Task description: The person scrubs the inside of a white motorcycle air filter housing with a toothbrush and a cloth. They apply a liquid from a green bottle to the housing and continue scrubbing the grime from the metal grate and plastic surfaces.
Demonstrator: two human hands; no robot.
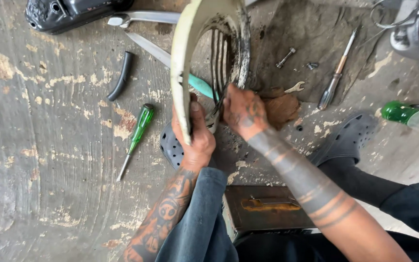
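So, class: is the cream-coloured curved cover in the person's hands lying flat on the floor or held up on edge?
Held up on edge. The left hand grips the curved cover by its rim, lifting it; the right hand reaches inside it.

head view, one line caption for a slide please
Left hand grips a curved cream fender while the right hand works inside it, above a green screwdriver.

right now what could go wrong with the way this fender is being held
The left hand grips the fender by its thin edge, which could cut or slip. The right hand works inside the grimy hollow, so fingers might get pinched. Loose bolts and a screwdriver lie near the feet and could be kicked or stepped on.
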